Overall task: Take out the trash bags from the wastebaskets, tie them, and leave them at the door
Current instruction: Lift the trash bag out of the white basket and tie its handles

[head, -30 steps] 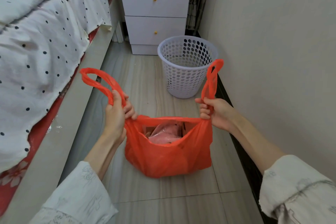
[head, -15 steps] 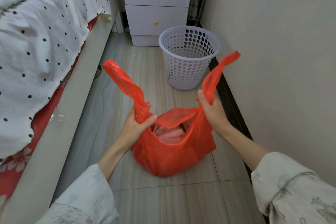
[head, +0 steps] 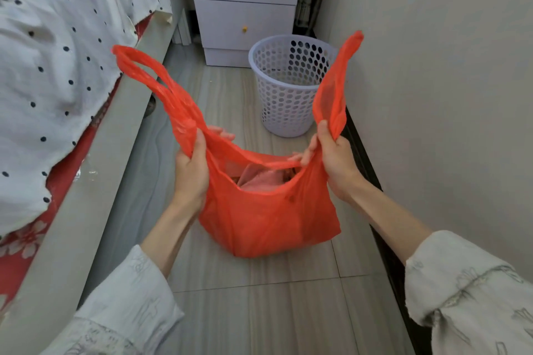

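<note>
An orange plastic trash bag (head: 268,222) sits on the tiled floor in front of me, its mouth open with pinkish trash showing inside. My left hand (head: 191,170) grips the base of the bag's left handle loop, which sticks up to the upper left. On the other side, my right hand (head: 331,155) pinches the base of the right handle, which stands upright. Just behind the bag, by the wall, stands a pale perforated wastebasket (head: 291,83) with no liner in it.
A bed (head: 66,72) with a dotted white cover and its grey frame runs along the left. A white two-drawer nightstand (head: 245,0) stands at the far end. The wall (head: 432,95) with dark skirting closes the right side of this narrow aisle.
Over the last second the handles were drawn toward each other, then spread apart again. The left handle now shows as an open loop. The bag stays on the floor.
</note>
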### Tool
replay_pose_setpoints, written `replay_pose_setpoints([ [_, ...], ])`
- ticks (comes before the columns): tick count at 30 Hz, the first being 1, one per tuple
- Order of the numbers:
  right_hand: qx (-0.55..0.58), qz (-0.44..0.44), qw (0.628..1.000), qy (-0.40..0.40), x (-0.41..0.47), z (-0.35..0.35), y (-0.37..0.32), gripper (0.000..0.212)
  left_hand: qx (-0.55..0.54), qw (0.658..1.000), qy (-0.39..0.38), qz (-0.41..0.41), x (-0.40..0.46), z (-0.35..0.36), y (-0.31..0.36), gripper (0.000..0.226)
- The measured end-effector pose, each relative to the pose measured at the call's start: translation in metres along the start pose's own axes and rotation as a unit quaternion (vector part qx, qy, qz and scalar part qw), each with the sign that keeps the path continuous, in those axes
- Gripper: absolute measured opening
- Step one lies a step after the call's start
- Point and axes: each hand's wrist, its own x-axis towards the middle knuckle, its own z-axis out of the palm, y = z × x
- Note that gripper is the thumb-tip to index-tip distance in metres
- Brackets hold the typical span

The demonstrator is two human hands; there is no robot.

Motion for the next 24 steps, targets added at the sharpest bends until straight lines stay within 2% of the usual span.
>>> replay_pose_setpoints([
  [3,0.034,0.042,0.998,0.035,0.007,-0.001,-0.006,0.051,-0.101,0.993,0.045,-0.048,0.009,-0.002,0.011,0.031],
  [5,0.061,0.079,0.994,0.041,0.008,-0.002,-0.005,0.052,-0.138,0.987,0.051,-0.060,0.010,-0.006,0.012,0.039],
  [7,0.061,0.105,0.992,0.045,0.008,-0.001,0.001,0.051,-0.145,0.986,0.032,-0.072,0.009,-0.007,0.008,0.043],
  [10,0.081,0.151,0.984,0.051,0.006,0.005,0.010,0.050,-0.142,0.985,-0.016,-0.101,0.004,-0.001,0.003,0.035],
  [12,0.160,0.198,0.965,0.056,0.004,0.010,0.013,0.048,-0.102,0.987,-0.035,-0.119,-0.002,0.009,-0.001,0.039],
  [15,0.193,0.229,0.952,0.057,0.004,0.016,0.015,0.048,0.064,0.992,-0.059,-0.086,-0.007,0.016,-0.009,0.046],
  [17,0.188,0.236,0.952,0.055,0.002,0.019,0.015,0.049,0.127,0.986,-0.096,-0.050,-0.007,0.013,-0.016,0.039],
  [19,0.176,0.241,0.953,0.054,0.001,0.019,0.016,0.049,0.145,0.980,-0.122,-0.055,-0.007,0.009,-0.022,0.026],
  [21,0.165,0.238,0.956,0.057,0.000,0.016,0.019,0.048,0.125,0.983,-0.115,-0.073,-0.010,0.007,-0.030,0.017],
  [24,0.123,0.219,0.967,0.052,0.000,0.004,0.028,0.048,-0.023,0.992,-0.044,-0.118,-0.009,0.004,-0.035,0.040],
])
